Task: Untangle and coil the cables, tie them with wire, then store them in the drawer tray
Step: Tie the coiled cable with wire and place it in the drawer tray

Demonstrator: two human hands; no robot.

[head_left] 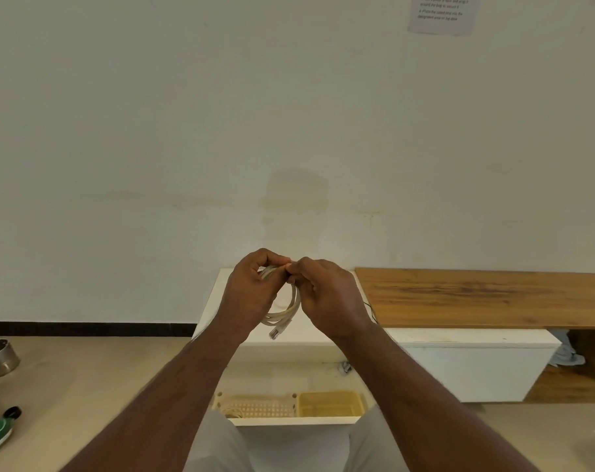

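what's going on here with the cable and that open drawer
A person holds a coiled beige cable up in front of them, the left hand gripping the loops and the right hand pinching at the top of the coil. Its plug dangles below. Underneath, the drawer is open with yellow trays inside.

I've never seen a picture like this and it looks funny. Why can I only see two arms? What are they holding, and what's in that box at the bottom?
The camera sits on a person's head and looks forward and down, so you see only their arms, as if they were yours. The left hand and the right hand both grip a coiled pale cable; its clear plug dangles below. The fingertips meet at the top of the coil, perhaps tying it, though I cannot see any wire. Below is an open white drawer holding a holey tray and a yellow tray. A wooden shelf is to the right, and a paper note hangs on the wall.
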